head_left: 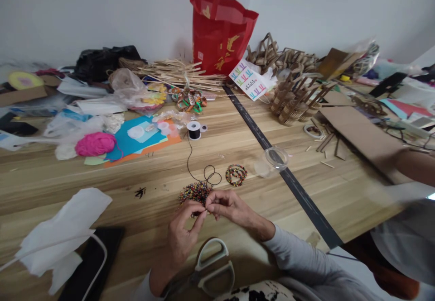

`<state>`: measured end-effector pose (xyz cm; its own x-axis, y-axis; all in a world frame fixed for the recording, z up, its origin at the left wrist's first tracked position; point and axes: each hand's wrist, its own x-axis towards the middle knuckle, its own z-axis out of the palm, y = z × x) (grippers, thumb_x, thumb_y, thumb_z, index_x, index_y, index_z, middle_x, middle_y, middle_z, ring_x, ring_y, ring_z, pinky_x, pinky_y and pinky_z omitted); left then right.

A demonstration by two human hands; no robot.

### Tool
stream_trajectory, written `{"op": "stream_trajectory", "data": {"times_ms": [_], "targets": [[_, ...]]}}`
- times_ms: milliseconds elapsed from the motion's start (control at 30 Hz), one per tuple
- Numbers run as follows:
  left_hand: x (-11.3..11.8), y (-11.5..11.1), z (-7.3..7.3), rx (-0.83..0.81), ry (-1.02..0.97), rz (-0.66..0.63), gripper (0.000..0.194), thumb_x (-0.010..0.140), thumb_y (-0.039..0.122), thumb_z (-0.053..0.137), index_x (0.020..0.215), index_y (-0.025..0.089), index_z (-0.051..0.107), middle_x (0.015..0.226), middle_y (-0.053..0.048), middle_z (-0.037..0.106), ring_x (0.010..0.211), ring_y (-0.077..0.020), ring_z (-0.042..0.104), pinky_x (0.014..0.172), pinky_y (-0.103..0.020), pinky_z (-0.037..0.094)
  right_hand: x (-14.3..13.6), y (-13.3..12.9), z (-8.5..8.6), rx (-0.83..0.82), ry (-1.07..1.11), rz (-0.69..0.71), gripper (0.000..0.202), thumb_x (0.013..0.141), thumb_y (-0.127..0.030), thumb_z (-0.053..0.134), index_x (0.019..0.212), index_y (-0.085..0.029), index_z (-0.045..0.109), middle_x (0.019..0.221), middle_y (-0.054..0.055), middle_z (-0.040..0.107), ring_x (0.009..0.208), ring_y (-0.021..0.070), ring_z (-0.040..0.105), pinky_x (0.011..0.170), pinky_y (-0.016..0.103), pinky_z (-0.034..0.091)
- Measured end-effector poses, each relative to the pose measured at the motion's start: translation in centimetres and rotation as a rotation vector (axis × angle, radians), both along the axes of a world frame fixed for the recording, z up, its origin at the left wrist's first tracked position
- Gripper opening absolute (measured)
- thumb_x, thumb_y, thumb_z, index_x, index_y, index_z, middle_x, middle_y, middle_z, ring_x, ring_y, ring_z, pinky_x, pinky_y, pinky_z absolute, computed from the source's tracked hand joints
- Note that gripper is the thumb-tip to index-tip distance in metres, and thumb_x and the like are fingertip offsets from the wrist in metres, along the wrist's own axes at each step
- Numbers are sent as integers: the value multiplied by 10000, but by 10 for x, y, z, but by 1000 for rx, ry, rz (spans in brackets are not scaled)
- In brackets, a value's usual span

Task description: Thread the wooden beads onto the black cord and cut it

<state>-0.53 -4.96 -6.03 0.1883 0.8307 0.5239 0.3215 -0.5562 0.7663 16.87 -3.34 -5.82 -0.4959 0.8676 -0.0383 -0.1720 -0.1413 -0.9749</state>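
Note:
My left hand [185, 228] and my right hand [231, 207] meet at the fingertips, both in a pinch. Something thin and dark shows where they meet, too small to name. Right behind the fingers, partly hidden by them, lies a heap of small multicoloured beads [193, 192]. A black cord [189, 160] runs from a white spool [194, 131] down to loose loops beside the heap. To the right is a coiled string of the same beads [236, 175]. Scissors with pale handles [217, 265] lie below my hands, close to my body.
A clear round container [276, 158] stands on the black strip [251, 124] across the table. Pink yarn [95, 144], coloured paper [127, 140] and plastic bags fill the left. Small woven baskets [292, 104] and a red bag [220, 34] stand behind. Another person's arm [416, 169] reaches in at right.

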Motion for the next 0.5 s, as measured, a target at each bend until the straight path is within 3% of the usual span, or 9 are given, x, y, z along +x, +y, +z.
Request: {"op": "stream_trajectory", "data": {"times_ms": [200,367,500], "targets": [[1,-1,1,-116,-34,-14,115,816,101,604,732,179,616,706,-4,647,671,-135,621,660,-200,481,-2,-4,2,100,-105,-50,414,856,-550,603,820,-138,576,692,-17,508,593,83,455,541,195,375],[0,0,1,-302,-101,-58,107,822,157,577,718,177,594,700,-11,621,670,-150,598,639,-220,475,-4,-8,2,371,-215,-172,275,909,-424,579,875,-151,585,779,16,563,704,113,520,629,217,431],[0,1,-2,-351,-136,-28,103,797,162,574,695,178,578,677,-4,591,643,-147,569,612,-220,458,-4,-10,0,595,-246,-218,128,922,-292,573,906,-165,584,815,35,587,722,122,542,655,229,466]]}}
